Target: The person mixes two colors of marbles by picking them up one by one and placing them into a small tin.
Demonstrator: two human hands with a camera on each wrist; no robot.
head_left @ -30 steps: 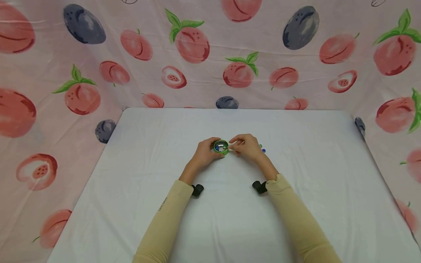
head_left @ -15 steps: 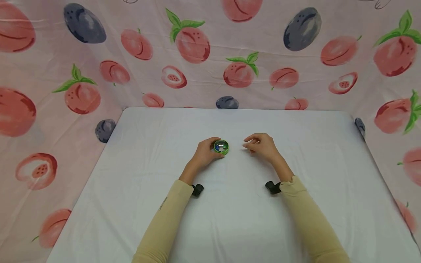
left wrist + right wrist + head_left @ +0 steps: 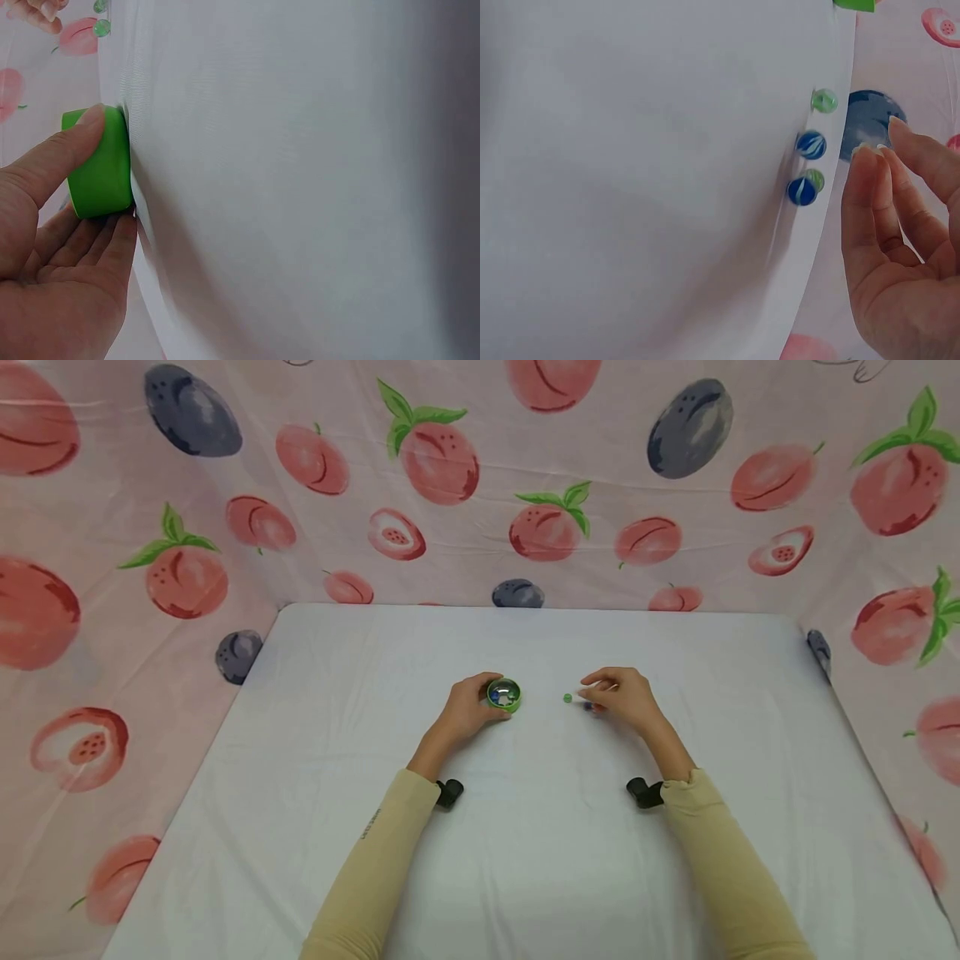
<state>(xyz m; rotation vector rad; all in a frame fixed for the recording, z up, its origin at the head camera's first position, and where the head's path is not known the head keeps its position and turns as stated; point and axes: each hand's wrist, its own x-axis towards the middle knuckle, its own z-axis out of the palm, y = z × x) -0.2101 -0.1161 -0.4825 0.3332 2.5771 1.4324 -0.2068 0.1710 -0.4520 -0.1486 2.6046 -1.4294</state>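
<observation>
My left hand (image 3: 467, 708) grips a small round green cup (image 3: 103, 169) that stands on the white table, thumb on one side and fingers on the other. Inside its shiny interior (image 3: 503, 692), blue bits show, too small to tell apart. My right hand (image 3: 622, 697) hovers to the right of the cup, thumb apart from the bent fingers, nothing seen between them. Near its fingertips, several glass marbles lie on the table: a pale green marble (image 3: 825, 100), a blue swirled marble (image 3: 811, 145), and another blue marble (image 3: 802, 191) partly covering a green one (image 3: 817, 180).
A white cloth (image 3: 480, 860) covers the table. Behind and at both sides hangs a pink curtain (image 3: 330, 393) printed with fruit. Black wrist cameras (image 3: 450, 794) sit at both sleeve cuffs.
My right hand has moved from the cup's rim rightward to beside the loose marbles, uncovering a green one. My left hand and the cup have stayed in place.
</observation>
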